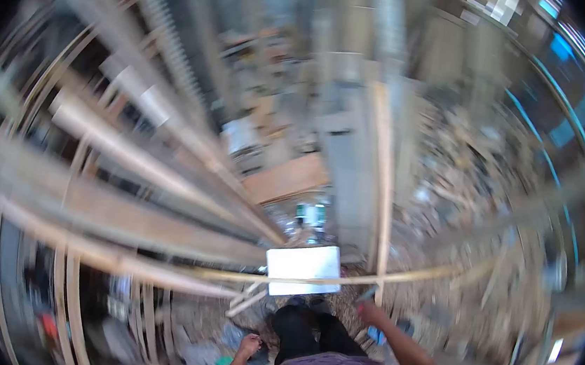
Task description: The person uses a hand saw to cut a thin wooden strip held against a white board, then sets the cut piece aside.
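Note:
The view is smeared by motion. My left hand (248, 346) is low, left of my legs, with its fingers curled and nothing distinct in them. On the other side, my right hand (369, 312) is closed around a small tool (367, 294) with a greyish end; its kind cannot be made out. Between and beyond my hands lies a white rectangular board (303, 270) in front of my feet. A long thin wooden strip (396, 274) crosses over the board and passes just beyond my right hand.
Long timber beams (147, 158) fan out at the left. An upright-running plank (382, 177) and a grey board (350, 181) stretch ahead. Wood scraps (471, 150) cover ground at the right. A brown panel (286, 178) lies ahead.

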The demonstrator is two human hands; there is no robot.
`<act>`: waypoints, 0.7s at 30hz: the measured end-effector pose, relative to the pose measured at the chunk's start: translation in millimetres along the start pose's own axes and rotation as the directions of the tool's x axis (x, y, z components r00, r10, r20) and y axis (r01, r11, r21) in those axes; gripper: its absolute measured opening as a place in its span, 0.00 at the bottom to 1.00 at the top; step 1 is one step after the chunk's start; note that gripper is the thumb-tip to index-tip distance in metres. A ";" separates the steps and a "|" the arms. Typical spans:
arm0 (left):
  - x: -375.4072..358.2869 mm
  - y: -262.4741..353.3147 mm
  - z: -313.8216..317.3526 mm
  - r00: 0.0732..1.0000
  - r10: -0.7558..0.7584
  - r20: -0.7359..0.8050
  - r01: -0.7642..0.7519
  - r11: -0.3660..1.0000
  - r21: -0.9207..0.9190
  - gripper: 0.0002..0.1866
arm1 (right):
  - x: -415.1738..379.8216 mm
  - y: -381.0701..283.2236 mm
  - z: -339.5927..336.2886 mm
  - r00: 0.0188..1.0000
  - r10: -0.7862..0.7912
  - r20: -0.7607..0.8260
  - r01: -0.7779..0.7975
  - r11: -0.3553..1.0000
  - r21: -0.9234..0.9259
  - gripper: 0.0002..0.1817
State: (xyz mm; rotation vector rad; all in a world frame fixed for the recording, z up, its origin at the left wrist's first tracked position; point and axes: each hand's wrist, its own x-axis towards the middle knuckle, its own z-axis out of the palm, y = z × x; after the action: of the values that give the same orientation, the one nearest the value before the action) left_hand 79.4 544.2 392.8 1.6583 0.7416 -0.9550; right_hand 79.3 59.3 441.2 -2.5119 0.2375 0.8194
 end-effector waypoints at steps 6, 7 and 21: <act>71.5 148.7 -38.8 0.924 0.054 0.378 -0.320 0.648 0.691 0.13 | -148.7 -35.2 6.7 0.507 0.738 -0.445 -0.280 0.629 0.725 0.21; 68.2 179.9 -28.1 0.914 0.104 0.391 -0.355 0.669 0.653 0.14 | -162.3 -38.2 19.9 0.385 0.782 -0.490 -0.159 0.579 0.799 0.21; 72.6 310.8 224.4 0.745 -0.158 0.648 -0.667 -0.153 0.729 0.14 | -274.5 -256.0 327.5 -0.093 0.855 0.511 -0.324 -0.511 0.796 0.26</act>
State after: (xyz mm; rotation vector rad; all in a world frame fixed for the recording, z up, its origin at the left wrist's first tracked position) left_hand 324.5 244.8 442.8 2.3505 -1.2947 -1.7279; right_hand -230.4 448.1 474.0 -0.7219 2.3096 0.0425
